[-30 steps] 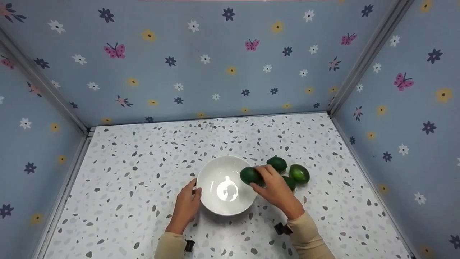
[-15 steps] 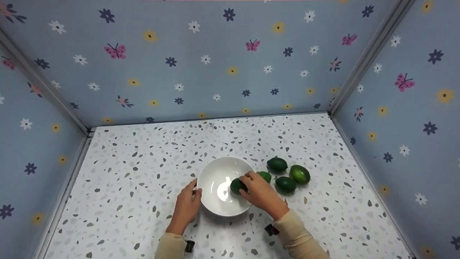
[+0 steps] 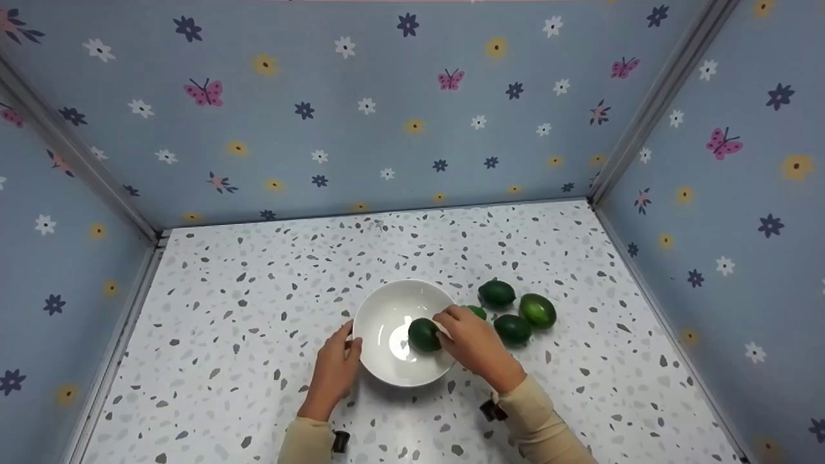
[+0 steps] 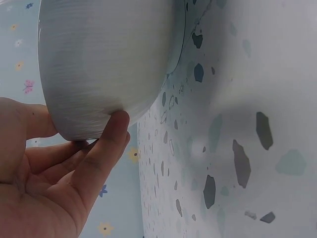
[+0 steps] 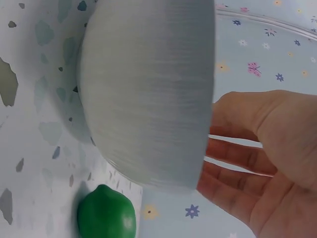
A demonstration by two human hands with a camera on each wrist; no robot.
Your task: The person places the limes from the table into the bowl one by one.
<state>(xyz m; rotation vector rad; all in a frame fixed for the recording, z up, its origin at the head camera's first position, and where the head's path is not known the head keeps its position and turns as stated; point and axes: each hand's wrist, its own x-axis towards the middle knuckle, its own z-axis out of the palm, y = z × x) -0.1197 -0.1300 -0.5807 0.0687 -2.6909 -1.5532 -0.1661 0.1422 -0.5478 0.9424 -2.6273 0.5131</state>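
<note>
Head view: round glossy white bowl (image 3: 384, 317) gripped by left hand (image 3: 335, 362), whether oval dark-green lime (image 3: 423, 335) inside is grasped by right hand (image 3: 478, 346) can't be told.

The site is a small booth-like work station; the surrounding building type cannot be determined. Blue panels (image 3: 380, 71) printed with flowers and butterflies enclose three sides of a speckled worktop (image 3: 225, 348); grey strips (image 3: 659, 103) line the corners.

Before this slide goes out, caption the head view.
Left hand grips a white bowl; right hand is at a green fruit within; four more green fruits lie outside.
</note>
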